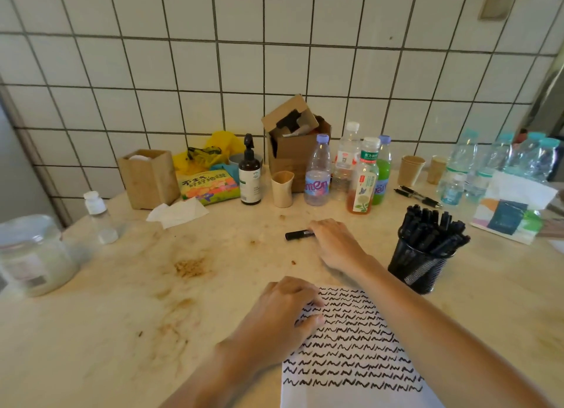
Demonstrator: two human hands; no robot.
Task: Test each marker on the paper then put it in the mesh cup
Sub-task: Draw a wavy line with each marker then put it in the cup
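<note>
Place: it looked like a shared break corner or pantry, not a tidy home kitchen.
Wall: white square tiles (274, 65) with dark lines covered it.
Counter: a pale stone top (106, 316) had brown stains and crumbs.
Drinks: many water bottles (494, 160) and a tea bottle (363, 178) stood by the wall.
Cups: paper cups (410, 170) sat near them.
Other stuff: a tissue pack (210, 186), a brown pump bottle (250, 175) and an open cardboard box (293, 145) were crowded together.
</note>
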